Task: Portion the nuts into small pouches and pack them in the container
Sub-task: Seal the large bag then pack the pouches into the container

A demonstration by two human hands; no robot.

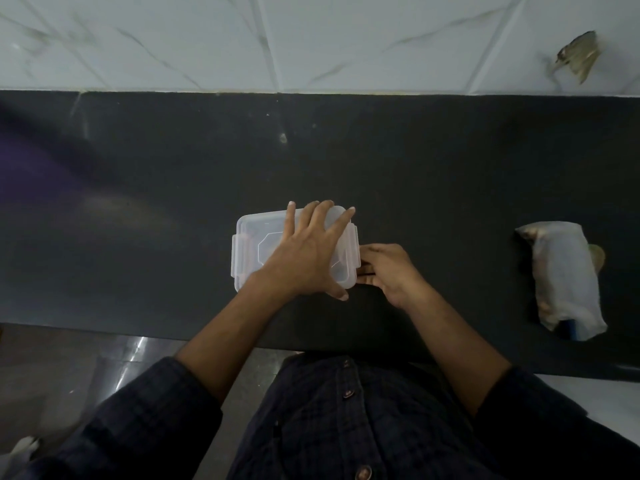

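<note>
A view from above of a person in a dark checked shirt standing at a dark worktop (138, 209) set against a pale marbled wall. A clear plastic container (254, 249) with its lid on and side clips sits on the worktop in front of them, about centre.

The left hand (308, 252) lies flat on the lid, fingers straight and spread, pressing down. The right hand (384, 270) is at the container's right edge, fingers curled towards the clip (354, 245) there; whether it grips the clip or only touches it cannot be told. Whether anything is inside the container is also unclear.

Well to the right lies a pale, rolled bag (562, 277), likely holding the nuts or pouches, though its contents do not show.

The step in hand appears to be working the right clip, either opening or closing it. To do it well, keep the left palm firm on the lid so the container does not slide, and move the clip with the fingertips, then do the same on the left side.
</note>
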